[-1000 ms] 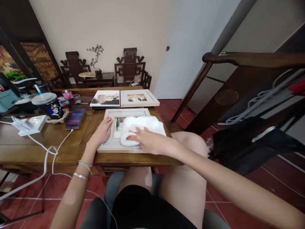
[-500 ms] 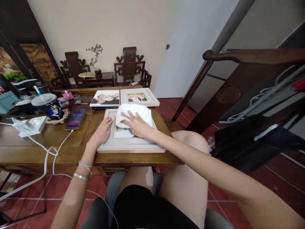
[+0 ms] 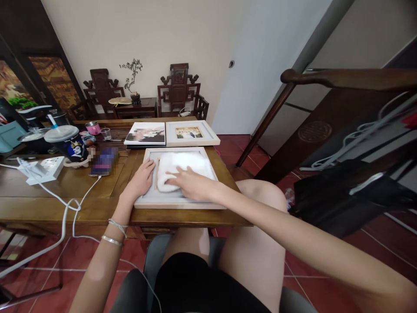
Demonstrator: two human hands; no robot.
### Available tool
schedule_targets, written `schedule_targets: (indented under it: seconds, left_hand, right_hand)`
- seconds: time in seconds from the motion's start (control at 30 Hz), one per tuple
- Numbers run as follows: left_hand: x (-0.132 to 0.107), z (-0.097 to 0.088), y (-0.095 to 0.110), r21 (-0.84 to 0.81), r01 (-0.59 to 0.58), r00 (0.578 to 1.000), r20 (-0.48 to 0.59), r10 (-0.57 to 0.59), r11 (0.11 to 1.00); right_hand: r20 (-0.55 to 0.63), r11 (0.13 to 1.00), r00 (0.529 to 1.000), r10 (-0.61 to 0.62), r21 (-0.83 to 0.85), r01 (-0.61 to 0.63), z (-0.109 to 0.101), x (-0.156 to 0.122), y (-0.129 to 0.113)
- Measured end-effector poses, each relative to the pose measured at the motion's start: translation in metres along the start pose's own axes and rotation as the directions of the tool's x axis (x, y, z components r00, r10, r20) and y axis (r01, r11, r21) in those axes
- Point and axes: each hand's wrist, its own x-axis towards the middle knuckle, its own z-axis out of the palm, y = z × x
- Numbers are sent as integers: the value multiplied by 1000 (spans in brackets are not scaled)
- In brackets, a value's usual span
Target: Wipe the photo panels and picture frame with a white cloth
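Observation:
A pale wooden picture frame [image 3: 182, 205] lies flat at the near corner of the brown table. My left hand [image 3: 141, 179] holds the frame's left side, fingers together over the edge. Under my right hand [image 3: 192, 184] is a fluffy white cloth [image 3: 187, 161], pressed onto the frame's middle. The right fingers are spread over the cloth, with the thumb at its left part. Cloth and hand cover most of the picture inside.
Behind the frame lie another framed photo [image 3: 189, 132] and a white-edged picture [image 3: 146, 133]. Leftward are a phone [image 3: 104, 161] on a cable, a lidded cup [image 3: 70, 143], a power strip [image 3: 47, 168] and a pink mug [image 3: 93, 128]. A wooden chair back [image 3: 312, 126] stands at right.
My right hand has drawn the cloth toward me, down the frame. The frame's far edge now shows. My left hand has stayed on the left side.

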Motion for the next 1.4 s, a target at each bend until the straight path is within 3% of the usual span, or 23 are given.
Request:
schedule_targets:
  seconds: [0.17, 0.27, 0.4, 0.5, 0.57, 0.7, 0.83, 1.03, 1.17, 1.23, 1.33, 1.4]
  left_hand:
    - [0, 0, 1, 7, 7, 1000, 7, -7, 1000]
    - [0, 0, 0, 6, 10, 1000, 15, -10, 1000]
    - [0, -2, 3, -40, 6, 1000, 0, -6, 999]
    - [-1, -6, 9, -89, 4, 999, -49, -9, 996]
    - [-1, -8, 13, -113, 5, 995, -94, -16, 994]
    - [0, -11, 16, -142, 14, 986, -161, -37, 990]
    - [0, -11, 18, -167, 12, 985, -167, -40, 986]
    - [-2, -13, 22, -194, 57, 981, -171, -90, 979]
    - [-2, -10, 19, -174, 67, 984, -151, -94, 982]
    - [-1, -7, 17, -150, 76, 988, -119, -94, 986]
    - [-1, -3, 12, -105, 72, 992, -96, -82, 992]
    - [-1, -1, 9, -75, 67, 993, -88, -74, 995]
  right_hand:
    - [162, 986, 983, -82, 156, 57, -27, -39, -24]
    - [123, 986, 990, -73, 159, 53, -21, -35, -24]
    - [-30, 998, 997, 66, 20, -66, 7, 4, -2]
    - [-185, 974, 963, 196, -81, -213, 16, 46, 24]
    - [-247, 964, 947, 206, -118, -240, 15, 71, 37]
    - [-198, 975, 973, 119, -161, -152, 12, 95, 37]
    - [-146, 986, 986, 74, -139, -94, 13, 79, 11]
    - [-20, 994, 999, -50, -100, 47, 4, 25, -26]
    - [46, 988, 987, -155, -2, 155, -9, -11, -29]
    - [70, 989, 987, -145, 45, 142, -16, -23, -26]
    - [79, 995, 993, -90, 49, 87, -20, -25, -26]
    - [24, 997, 997, -76, 8, 76, -17, -17, -30]
